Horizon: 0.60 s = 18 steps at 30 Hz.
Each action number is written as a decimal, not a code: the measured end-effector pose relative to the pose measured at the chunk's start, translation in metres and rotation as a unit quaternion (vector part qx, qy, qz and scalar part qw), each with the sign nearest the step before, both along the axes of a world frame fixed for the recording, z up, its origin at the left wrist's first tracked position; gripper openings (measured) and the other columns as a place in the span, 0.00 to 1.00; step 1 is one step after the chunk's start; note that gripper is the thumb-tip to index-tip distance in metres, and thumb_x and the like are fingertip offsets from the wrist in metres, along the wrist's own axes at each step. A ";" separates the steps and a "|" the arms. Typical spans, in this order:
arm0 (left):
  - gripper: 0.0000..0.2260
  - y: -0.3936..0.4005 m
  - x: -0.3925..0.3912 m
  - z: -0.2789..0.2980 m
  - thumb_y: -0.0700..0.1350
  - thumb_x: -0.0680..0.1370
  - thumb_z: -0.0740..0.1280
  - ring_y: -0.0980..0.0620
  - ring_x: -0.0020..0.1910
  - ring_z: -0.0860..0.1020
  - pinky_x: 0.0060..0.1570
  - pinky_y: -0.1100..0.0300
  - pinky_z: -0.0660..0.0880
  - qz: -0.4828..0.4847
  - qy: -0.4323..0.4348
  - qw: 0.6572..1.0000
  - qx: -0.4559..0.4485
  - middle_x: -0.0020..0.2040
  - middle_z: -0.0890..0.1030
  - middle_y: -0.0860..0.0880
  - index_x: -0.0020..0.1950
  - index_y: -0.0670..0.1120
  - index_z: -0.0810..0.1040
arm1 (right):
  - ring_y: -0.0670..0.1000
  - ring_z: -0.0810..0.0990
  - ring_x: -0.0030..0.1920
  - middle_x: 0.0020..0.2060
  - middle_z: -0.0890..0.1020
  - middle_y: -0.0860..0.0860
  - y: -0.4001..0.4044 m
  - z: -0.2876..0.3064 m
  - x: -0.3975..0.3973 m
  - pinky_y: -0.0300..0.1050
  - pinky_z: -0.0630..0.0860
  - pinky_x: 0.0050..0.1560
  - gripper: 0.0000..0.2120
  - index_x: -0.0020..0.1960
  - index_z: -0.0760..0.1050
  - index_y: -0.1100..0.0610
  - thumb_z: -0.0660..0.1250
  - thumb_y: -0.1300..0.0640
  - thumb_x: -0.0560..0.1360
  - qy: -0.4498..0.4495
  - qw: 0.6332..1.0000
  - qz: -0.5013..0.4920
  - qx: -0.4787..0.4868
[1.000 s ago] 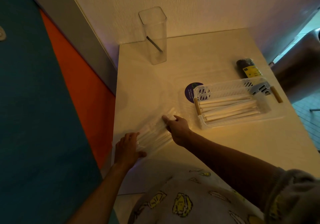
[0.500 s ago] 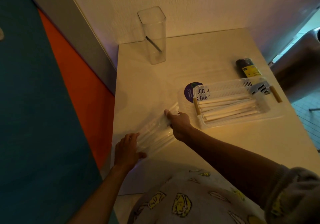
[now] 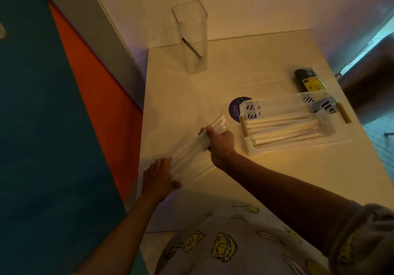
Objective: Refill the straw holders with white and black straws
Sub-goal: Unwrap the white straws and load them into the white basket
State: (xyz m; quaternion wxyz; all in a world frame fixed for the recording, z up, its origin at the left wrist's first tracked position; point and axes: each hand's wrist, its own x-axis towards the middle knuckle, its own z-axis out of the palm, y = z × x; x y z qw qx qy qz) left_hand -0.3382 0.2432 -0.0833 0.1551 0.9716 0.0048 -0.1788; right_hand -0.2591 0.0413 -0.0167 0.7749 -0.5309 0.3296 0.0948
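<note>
A bunch of white straws (image 3: 191,153) lies on the surface (image 3: 277,178), near its left edge. They seem to sit in a clear, shiny wrap. The right hand (image 3: 220,141) holds the far end of the bunch, with its fingers (image 3: 210,131) curled around the straws. The left hand (image 3: 158,176) holds the near end, with its fingers spread along the wrap and the thumb tucked under.

The straws look very light and thin. They would bend or squash if squeezed hard. They are smooth, so some could slide out of a loose grip, and the wrap looks slippery too. It seems best to hold many at once, around the middle of the bunch, with a soft but snug grip.

Just to the right is a white tray (image 3: 315,144) with a few white straws lying flat in it. A tall clear holder (image 3: 191,40) stands far back by the wall, with one black straw (image 3: 191,48) leaning inside. A dark pack (image 3: 307,78) lies behind the tray.
</note>
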 end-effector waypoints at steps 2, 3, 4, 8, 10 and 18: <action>0.41 0.000 0.000 0.000 0.58 0.65 0.77 0.45 0.65 0.70 0.59 0.49 0.69 0.003 0.002 1.000 -0.004 0.68 0.69 0.48 0.73 0.51 0.64 | 0.56 0.85 0.47 0.44 0.85 0.57 -0.005 0.004 0.005 0.58 0.81 0.54 0.03 0.50 0.78 0.59 0.66 0.60 0.79 -0.021 0.999 -0.010 -0.028; 0.41 0.000 0.000 0.000 0.58 0.65 0.77 0.44 0.65 0.70 0.60 0.49 0.69 0.003 0.003 1.000 -0.002 0.68 0.69 0.48 0.73 0.51 0.63 | 0.57 0.85 0.47 0.45 0.85 0.58 -0.007 0.007 0.007 0.59 0.81 0.54 0.04 0.51 0.78 0.60 0.66 0.60 0.79 -0.026 0.999 -0.013 -0.041; 0.41 0.000 0.000 0.000 0.58 0.65 0.77 0.44 0.65 0.69 0.60 0.49 0.69 0.002 0.003 1.000 0.002 0.69 0.69 0.48 0.74 0.51 0.63 | 0.57 0.85 0.47 0.45 0.85 0.58 -0.010 0.009 0.009 0.60 0.81 0.54 0.04 0.50 0.78 0.60 0.66 0.60 0.79 -0.030 0.998 -0.019 -0.048; 0.43 0.000 0.002 0.000 0.59 0.66 0.76 0.44 0.67 0.68 0.61 0.49 0.68 -0.001 0.011 1.000 0.012 0.71 0.66 0.48 0.75 0.51 0.60 | 0.58 0.85 0.47 0.42 0.84 0.56 -0.018 0.025 0.018 0.60 0.81 0.54 0.05 0.45 0.74 0.56 0.65 0.61 0.80 -0.036 0.997 -0.046 -0.058; 0.46 -0.001 0.001 -0.002 0.59 0.66 0.76 0.44 0.68 0.67 0.63 0.47 0.68 0.002 0.012 1.000 0.011 0.72 0.65 0.48 0.77 0.52 0.55 | 0.56 0.85 0.45 0.42 0.84 0.55 -0.021 0.033 0.022 0.59 0.81 0.54 0.02 0.51 0.74 0.59 0.64 0.60 0.81 -0.044 0.996 -0.053 -0.062; 0.50 -0.002 -0.004 -0.004 0.60 0.69 0.73 0.45 0.74 0.61 0.69 0.43 0.63 -0.035 -0.015 0.999 0.027 0.78 0.57 0.49 0.77 0.60 0.38 | 0.52 0.85 0.45 0.44 0.84 0.52 -0.033 0.066 0.037 0.56 0.82 0.52 0.03 0.54 0.72 0.55 0.63 0.59 0.81 -0.119 0.985 -0.020 -0.124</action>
